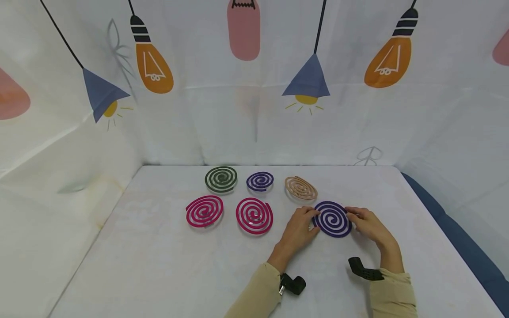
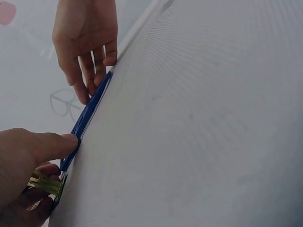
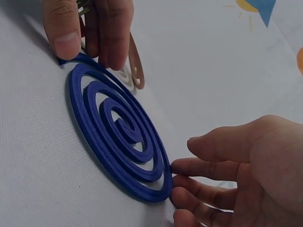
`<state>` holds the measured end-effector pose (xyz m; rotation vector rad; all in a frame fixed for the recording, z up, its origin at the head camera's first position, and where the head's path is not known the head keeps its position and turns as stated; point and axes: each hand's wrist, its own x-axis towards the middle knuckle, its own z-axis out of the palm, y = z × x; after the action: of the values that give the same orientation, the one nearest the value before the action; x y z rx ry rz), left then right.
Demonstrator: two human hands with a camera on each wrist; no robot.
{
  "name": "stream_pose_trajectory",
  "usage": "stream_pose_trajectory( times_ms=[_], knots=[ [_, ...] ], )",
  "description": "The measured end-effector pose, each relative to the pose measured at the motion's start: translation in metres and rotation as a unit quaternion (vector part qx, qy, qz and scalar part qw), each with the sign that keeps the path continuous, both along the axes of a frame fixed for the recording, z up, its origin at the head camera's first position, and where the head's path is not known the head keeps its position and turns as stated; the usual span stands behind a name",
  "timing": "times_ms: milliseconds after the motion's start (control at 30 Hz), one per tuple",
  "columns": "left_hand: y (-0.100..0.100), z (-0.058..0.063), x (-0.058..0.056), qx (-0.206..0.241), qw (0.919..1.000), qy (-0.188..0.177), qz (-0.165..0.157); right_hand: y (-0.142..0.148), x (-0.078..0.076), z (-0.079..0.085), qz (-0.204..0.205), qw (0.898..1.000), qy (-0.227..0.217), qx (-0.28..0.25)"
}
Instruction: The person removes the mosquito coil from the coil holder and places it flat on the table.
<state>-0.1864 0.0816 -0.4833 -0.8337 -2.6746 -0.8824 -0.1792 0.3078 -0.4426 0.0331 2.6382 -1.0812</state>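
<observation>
A dark blue mosquito coil (image 1: 333, 219) lies flat on the white table between the two hands. My left hand (image 1: 299, 229) is at its left edge. In the left wrist view the left thumb (image 2: 52, 145) touches the coil's rim, while the curled fingers hold a small gold-coloured metal piece (image 2: 45, 183), partly hidden. My right hand (image 1: 370, 225) is at the opposite edge. Its loosely bent fingertips (image 3: 182, 166) touch the rim in the right wrist view, with the thumb raised clear of the coil.
Two pink coils, one at left (image 1: 204, 211) and one nearer (image 1: 254, 216), sit left of my hands. Behind them are green (image 1: 221, 179), smaller blue (image 1: 260, 181) and tan (image 1: 301, 188) coils. A white cloth wall (image 1: 254, 123) rises behind the table.
</observation>
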Motion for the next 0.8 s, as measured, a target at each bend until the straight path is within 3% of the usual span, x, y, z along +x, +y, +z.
stream_pose_trajectory(
  times_ms=[567,800],
  knots=[
    [0.0003,0.0005,0.001,0.003,0.9999,-0.012,0.003,-0.0019,0.0009,-0.0019,-0.007,1.0,-0.006,-0.004],
    [0.001,0.0023,-0.0007,0.013,0.9993,-0.033,0.009,-0.0016,0.0001,-0.0012,-0.01,1.0,-0.009,-0.004]
  ],
)
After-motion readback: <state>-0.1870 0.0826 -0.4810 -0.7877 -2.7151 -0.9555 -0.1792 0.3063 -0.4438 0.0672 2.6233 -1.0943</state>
